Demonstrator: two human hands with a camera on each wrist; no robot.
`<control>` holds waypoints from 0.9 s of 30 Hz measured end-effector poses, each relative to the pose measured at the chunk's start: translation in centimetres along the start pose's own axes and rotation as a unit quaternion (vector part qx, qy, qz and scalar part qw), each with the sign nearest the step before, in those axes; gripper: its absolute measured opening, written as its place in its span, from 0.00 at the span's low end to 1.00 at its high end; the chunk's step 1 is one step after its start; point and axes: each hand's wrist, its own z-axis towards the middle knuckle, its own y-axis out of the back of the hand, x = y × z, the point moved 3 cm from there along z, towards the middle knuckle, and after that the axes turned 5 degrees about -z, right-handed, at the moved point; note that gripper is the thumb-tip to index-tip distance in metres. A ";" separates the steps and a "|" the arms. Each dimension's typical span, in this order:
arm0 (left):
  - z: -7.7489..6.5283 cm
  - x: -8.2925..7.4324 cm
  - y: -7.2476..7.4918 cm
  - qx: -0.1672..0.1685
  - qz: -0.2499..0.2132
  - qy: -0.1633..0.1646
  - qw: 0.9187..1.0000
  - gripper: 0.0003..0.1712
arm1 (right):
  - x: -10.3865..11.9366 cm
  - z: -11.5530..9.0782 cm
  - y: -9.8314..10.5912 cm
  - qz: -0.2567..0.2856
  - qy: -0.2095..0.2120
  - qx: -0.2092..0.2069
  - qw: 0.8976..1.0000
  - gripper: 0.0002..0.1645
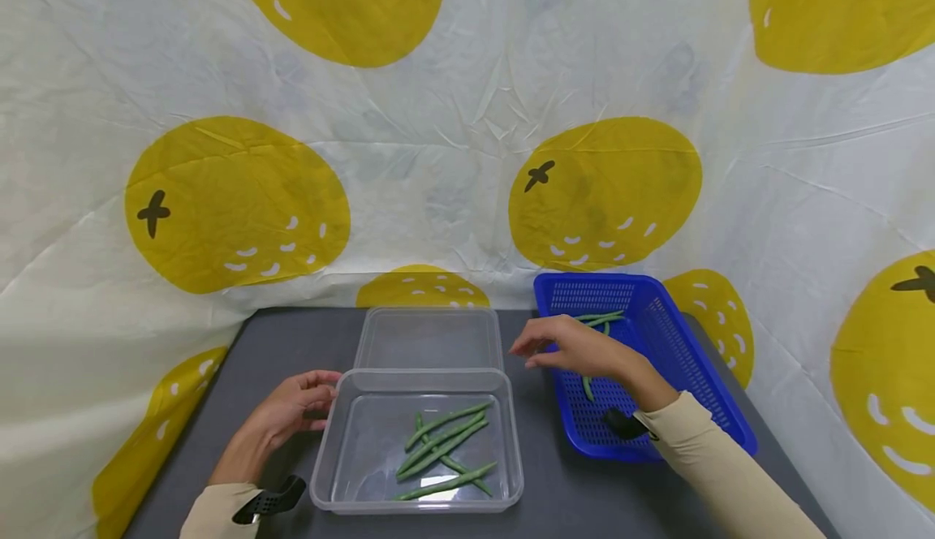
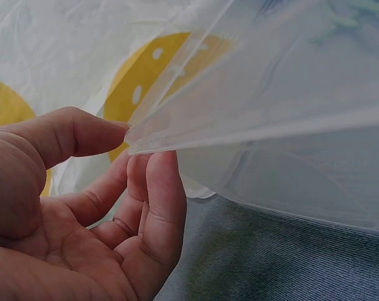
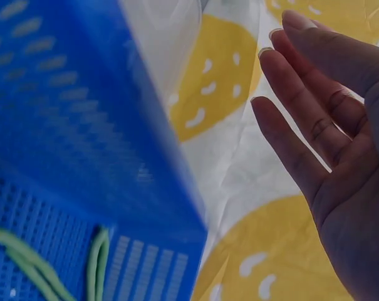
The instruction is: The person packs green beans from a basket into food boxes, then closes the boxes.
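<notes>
One right hand (image 1: 573, 346) empty, fingers loosely extended, thumb apart from them; hangs over the left side of the blue perforated rectangular plastic basket (image 1: 704, 381), fingertips pointing left past its rim. Basket beans, long slim green pods (image 1: 601, 317), lie inside: below and just beside the right hand, by far the nearer hand. Long axes: some run roughly left-right towards the far end, one runs more fore-aft, closer to the person. Left hand (image 1: 295, 403) pinches the left rim of the clear rectangular plastic container (image 1: 424, 510), thumb above, fingers below. Container beans, same slim green kind (image 1: 447, 484), lie on its floor: left of the right hand and closer to the person, right of the left hand. Most slant near-left to far-right, one crosses the other way. Look: mid-green, thin, slightly curved, about five in the container; basket count partly hidden. Behind the container, a clear plastic rectangle (image 1: 431, 338), lid or box, can't tell; all on a dark grey table (image 1: 299, 344)
</notes>
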 end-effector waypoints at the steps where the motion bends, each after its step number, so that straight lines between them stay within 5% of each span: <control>1: 0.0 0.1 0.0 -0.002 -0.001 -0.001 1.000 0.30 | -0.2 -0.3 0.2 -0.004 -0.004 -0.001 1.000 0.16; 27: 0.5 0.5 0.3 -0.013 0.007 -0.007 1.000 0.28 | -9.6 -4.9 1.7 -0.012 -0.113 -0.064 0.991 0.25</control>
